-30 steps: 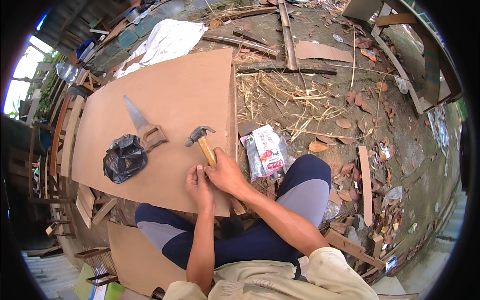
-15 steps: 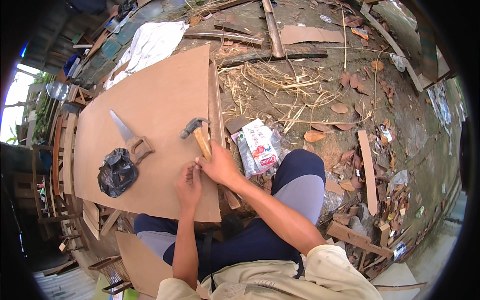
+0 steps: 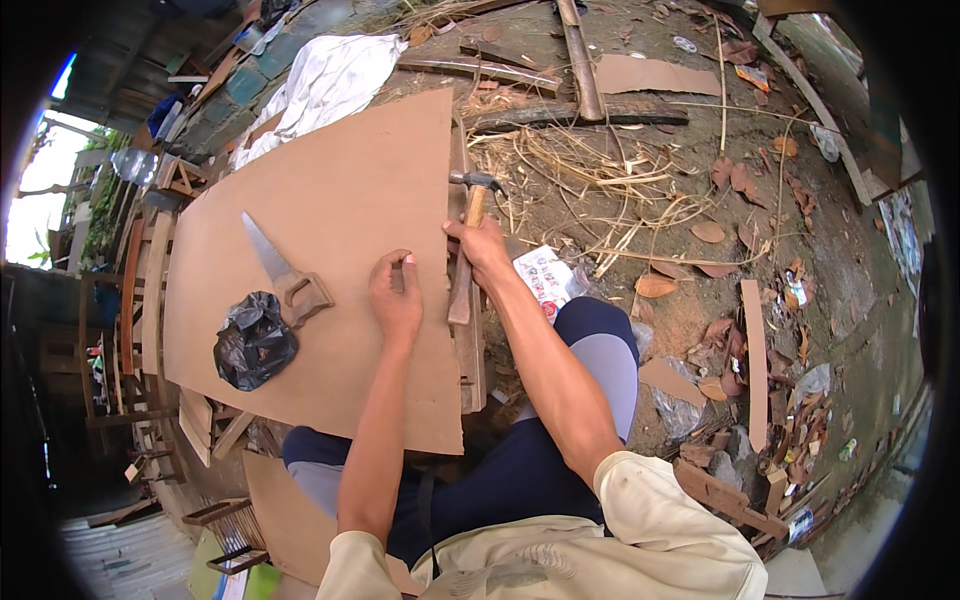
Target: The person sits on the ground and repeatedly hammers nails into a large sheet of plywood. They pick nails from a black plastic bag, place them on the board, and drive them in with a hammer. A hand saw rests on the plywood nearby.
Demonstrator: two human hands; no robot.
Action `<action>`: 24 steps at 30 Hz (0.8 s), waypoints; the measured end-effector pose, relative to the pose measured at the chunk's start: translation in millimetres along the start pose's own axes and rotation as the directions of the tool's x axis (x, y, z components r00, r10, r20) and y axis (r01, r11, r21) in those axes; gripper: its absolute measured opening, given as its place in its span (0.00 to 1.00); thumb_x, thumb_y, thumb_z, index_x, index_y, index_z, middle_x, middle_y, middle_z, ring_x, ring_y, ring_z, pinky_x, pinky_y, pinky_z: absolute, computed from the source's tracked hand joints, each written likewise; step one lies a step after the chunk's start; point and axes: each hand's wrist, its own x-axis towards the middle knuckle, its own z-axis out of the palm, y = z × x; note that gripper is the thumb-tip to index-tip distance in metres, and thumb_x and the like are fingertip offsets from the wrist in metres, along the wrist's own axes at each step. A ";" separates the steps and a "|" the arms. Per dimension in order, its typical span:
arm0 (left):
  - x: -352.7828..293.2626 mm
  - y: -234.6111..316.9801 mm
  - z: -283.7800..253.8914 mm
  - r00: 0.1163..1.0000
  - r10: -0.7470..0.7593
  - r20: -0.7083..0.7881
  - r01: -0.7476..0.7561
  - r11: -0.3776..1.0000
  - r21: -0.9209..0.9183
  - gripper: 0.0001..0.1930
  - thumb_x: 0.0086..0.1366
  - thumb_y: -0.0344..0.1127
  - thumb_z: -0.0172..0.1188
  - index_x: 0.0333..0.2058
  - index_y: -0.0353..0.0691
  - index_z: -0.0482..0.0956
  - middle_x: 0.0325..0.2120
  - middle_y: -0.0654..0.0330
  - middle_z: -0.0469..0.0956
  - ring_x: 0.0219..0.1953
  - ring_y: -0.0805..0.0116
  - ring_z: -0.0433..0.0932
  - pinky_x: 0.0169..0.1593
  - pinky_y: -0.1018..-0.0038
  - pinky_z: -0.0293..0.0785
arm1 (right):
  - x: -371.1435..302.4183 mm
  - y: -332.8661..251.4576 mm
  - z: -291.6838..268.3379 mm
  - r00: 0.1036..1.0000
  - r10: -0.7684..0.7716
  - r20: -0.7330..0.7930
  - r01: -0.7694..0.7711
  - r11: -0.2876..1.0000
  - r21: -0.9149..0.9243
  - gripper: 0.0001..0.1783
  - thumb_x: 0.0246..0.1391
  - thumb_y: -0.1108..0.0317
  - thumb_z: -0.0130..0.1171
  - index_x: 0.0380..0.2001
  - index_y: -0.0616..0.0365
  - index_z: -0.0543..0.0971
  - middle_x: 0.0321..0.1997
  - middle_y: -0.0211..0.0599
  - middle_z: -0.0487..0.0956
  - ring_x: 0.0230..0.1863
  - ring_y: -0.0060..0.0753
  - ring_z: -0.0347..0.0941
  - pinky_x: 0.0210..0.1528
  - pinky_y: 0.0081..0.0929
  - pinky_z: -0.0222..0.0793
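Note:
A hammer (image 3: 475, 207) with a wooden handle is held in my right hand (image 3: 479, 245), its dark metal head up and away from me. That hand is at the right edge of a large brown board (image 3: 370, 170), with the handle's end hanging down along the edge. Over the board, my left hand (image 3: 397, 292) is closed, fingers curled together; whatever they may hold is too small to make out. Left of it lie a handsaw (image 3: 285, 272) with a wooden handle and a crumpled black plastic bag (image 3: 256, 341), both on the board.
Wood strips (image 3: 470, 350) show beneath the board's right edge. Plastic packaging (image 3: 548, 280) lies by my right knee. Straw (image 3: 610, 200), dry leaves and wood scraps (image 3: 730, 495) litter the ground. A white cloth (image 3: 320, 85) drapes beyond the board; timber frames stand left.
My right hand has moved right and away from me with the hammer, from over the board to its edge. The left hand has moved away from my body, apart from the right.

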 end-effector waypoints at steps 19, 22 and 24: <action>70.5 9.3 -5.8 0.945 -0.098 0.312 0.205 0.921 -0.332 0.11 0.72 0.32 0.62 0.48 0.33 0.82 0.44 0.56 0.85 0.49 0.69 0.82 0.55 0.73 0.76 | 7.9 -6.1 -8.5 0.991 0.132 0.015 -0.130 0.987 -0.091 0.13 0.65 0.71 0.61 0.50 0.62 0.76 0.44 0.39 0.84 0.40 0.31 0.83 0.42 0.31 0.83; 70.0 0.2 -9.2 0.967 0.080 0.242 -0.030 0.979 -0.203 0.07 0.69 0.31 0.63 0.42 0.35 0.84 0.43 0.56 0.85 0.50 0.64 0.81 0.55 0.69 0.76 | 3.5 -8.0 -5.2 0.987 0.163 0.014 -0.163 0.986 -0.026 0.13 0.64 0.72 0.60 0.49 0.65 0.76 0.45 0.43 0.83 0.41 0.39 0.83 0.43 0.37 0.82; 71.0 -4.4 -10.1 0.958 0.198 0.208 -0.181 0.979 -0.099 0.06 0.67 0.30 0.64 0.40 0.36 0.85 0.42 0.57 0.85 0.51 0.60 0.80 0.56 0.66 0.75 | 1.8 -8.6 -5.2 0.987 0.160 0.022 -0.158 0.986 -0.053 0.13 0.64 0.71 0.61 0.49 0.66 0.76 0.44 0.42 0.83 0.40 0.36 0.83 0.42 0.34 0.83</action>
